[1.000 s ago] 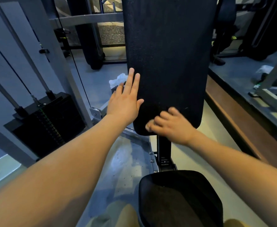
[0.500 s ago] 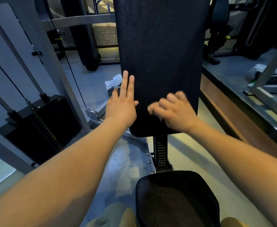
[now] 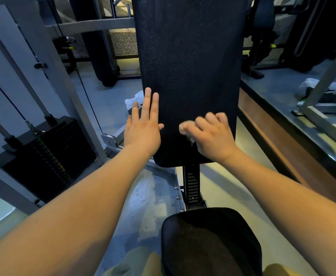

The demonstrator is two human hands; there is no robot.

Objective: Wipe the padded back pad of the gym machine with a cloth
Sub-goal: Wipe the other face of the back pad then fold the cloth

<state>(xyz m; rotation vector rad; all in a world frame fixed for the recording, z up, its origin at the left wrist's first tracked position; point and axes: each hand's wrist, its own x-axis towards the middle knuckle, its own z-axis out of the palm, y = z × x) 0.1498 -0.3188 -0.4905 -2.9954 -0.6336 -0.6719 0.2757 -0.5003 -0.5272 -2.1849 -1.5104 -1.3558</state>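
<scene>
Your left grip [image 3: 143, 132] is released: the palm lies flat on the lower left edge of the back pad [image 3: 189, 66], fingers straight and pointing up the frame, with the thumb spread out across the black surface. Your right grip [image 3: 210, 136] sits just beside it, right of centre on the same lower part of the pad. Its fingers are curled and its knuckles face you, clenched on the cloth [image 3: 191, 139]. Only a small pale scrap of the cloth shows beneath the fingers, and the rest is hidden by the hand. The fingertips there are blurred. The pad itself stands upright and fills the middle of the frame from the top edge down to its rounded bottom end, just below your wrists. A notched black post [image 3: 192, 184] runs from that end down to the dark seat [image 3: 210, 242] at the bottom centre. At the left of the frame, a black weight stack [image 3: 49, 156] stands inside the grey frame of the machine. Behind your left fingers, a crumpled white bag [image 3: 132, 100] lies on the floor.
</scene>
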